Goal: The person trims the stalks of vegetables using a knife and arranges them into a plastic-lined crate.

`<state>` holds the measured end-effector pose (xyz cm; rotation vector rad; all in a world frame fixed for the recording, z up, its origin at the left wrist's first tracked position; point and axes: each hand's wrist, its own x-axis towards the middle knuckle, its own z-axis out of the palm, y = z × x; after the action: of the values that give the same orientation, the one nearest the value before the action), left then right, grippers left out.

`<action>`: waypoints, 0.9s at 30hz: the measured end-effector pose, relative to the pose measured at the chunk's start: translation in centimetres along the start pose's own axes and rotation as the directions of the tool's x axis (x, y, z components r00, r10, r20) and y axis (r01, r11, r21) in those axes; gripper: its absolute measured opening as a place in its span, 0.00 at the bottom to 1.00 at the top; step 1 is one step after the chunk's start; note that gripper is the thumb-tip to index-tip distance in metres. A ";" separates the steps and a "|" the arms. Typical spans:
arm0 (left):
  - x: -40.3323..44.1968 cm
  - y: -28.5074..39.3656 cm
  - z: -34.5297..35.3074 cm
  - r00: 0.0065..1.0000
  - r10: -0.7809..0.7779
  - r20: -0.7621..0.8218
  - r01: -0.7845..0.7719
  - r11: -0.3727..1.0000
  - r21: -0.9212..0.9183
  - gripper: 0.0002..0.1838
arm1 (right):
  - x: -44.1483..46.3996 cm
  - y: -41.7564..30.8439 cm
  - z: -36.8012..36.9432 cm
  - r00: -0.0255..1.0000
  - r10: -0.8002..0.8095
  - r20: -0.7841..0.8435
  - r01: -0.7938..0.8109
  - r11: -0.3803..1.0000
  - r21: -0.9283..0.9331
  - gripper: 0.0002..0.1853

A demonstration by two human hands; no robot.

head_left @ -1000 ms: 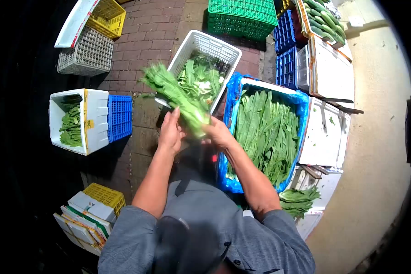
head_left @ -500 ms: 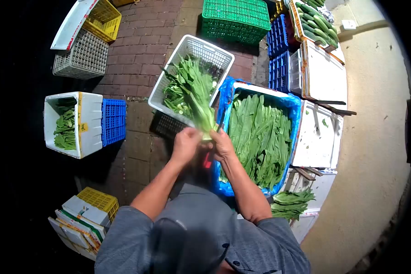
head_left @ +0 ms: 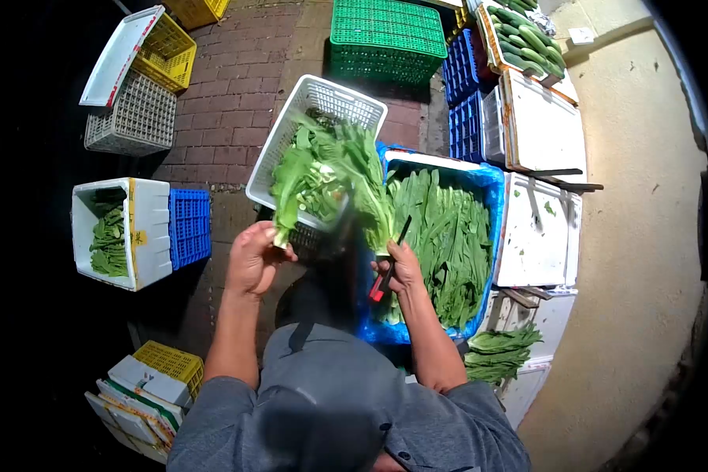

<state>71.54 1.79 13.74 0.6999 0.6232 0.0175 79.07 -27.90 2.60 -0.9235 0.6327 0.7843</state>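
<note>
My left hand [head_left: 253,258] pinches the base of a loose green leaf [head_left: 291,181], whose top hangs over the near part of the white basket [head_left: 263,169]. Leaves and pale cut pieces lie in that basket. In my right hand [head_left: 400,267] are the base of a leafy green bunch [head_left: 371,193] and a knife with a red handle [head_left: 377,289] and dark blade. The bunch leans up and left over the basket's right side. Beside my right hand, long green leaves [head_left: 448,236] fill a box lined with blue plastic [head_left: 492,204].
A green crate stack [head_left: 389,35] stands beyond the basket. White foam boxes [head_left: 536,232] and a box of cucumbers [head_left: 527,39] line the right side. On the left are a foam box of greens [head_left: 151,236], a blue crate [head_left: 189,228] and stacked lids [head_left: 134,401].
My hands have moved apart. A leaf is now separate from the bunch in my left hand, while my right hand keeps the bunch. The view has shifted slightly.
</note>
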 end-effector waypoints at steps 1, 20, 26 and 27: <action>0.2 0.3 -0.5 0.999 0.036 0.016 -0.036 0.999 -0.004 0.12 | -0.1 -0.2 -0.7 1.000 -0.005 -0.007 0.005 1.000 0.013 0.07; 5.8 -11.5 0.8 0.951 -0.308 0.031 0.266 0.864 0.428 0.30 | -7.3 -0.6 -1.7 0.986 -0.166 -0.007 0.161 0.967 -0.199 0.26; 4.4 -13.5 7.4 0.976 -0.185 0.114 0.177 0.981 0.078 0.29 | -9.1 3.3 -3.9 0.740 -0.617 0.267 0.602 0.431 -0.672 0.38; 4.5 -14.1 7.9 0.970 -0.205 0.130 0.196 0.978 0.077 0.29 | -9.5 4.0 -4.3 0.706 -0.652 0.276 0.591 0.328 -0.737 0.40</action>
<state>76.84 -12.87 7.48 0.6903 0.5612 -0.2377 69.86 -33.16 6.03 -1.8986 -0.1308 0.2613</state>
